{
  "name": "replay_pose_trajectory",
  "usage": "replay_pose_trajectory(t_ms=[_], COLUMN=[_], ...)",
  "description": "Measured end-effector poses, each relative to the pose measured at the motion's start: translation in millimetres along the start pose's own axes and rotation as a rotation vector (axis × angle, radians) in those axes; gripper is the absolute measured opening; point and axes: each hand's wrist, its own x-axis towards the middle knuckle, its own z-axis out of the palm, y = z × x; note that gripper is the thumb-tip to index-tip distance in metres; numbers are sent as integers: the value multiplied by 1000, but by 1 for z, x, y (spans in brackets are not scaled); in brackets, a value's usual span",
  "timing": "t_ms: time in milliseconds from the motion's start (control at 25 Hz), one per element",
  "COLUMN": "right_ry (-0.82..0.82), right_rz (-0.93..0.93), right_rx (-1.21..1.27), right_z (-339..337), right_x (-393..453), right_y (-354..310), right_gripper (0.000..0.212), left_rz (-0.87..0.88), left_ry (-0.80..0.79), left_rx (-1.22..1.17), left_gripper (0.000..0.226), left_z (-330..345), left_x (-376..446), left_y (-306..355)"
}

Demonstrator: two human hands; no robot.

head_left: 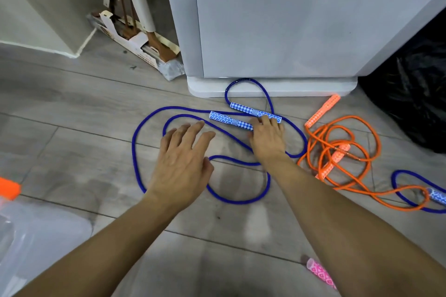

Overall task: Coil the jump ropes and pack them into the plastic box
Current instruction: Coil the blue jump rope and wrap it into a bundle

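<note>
Here, a blue rope [193, 113] sprawls on the floor [72, 116] — right hand [268, 137] fingers resting on its handles [241, 118], left hand [183, 159] spread flat beside.

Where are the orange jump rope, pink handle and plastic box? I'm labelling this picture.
orange jump rope [347, 149]: head view, tangled cord.
pink handle [319, 271]: head view, patterned grip.
plastic box [36, 236]: head view, clear wall.

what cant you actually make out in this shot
- Plastic box, head view: cut off by the left edge and blurred, contents unreadable.
- Pink handle: its rope is hidden behind the right forearm.
- Second blue rope: cut off by the right edge.
- Right hand: fingertips on the blue handles; grip unclear.
</note>
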Motion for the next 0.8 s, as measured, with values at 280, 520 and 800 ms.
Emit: replay_pose_trajectory(t_ms=[280,520,800], right_ry=[-87,42,38], right_rz=[-41,-65,-487], right_rx=[-145,51,369], right_z=[8,-56,-241], right_x=[-2,-30,-127], right_y=[2,-8,-46], right_gripper=[34,25,26], left_rz=[58,44,99], left_ry=[66,130,104], left_rx=[90,92,115], left_gripper=[48,45,53], left_z=[0,-39,-186], left_x=[7,-1,-14], left_y=[-7,-6,32])
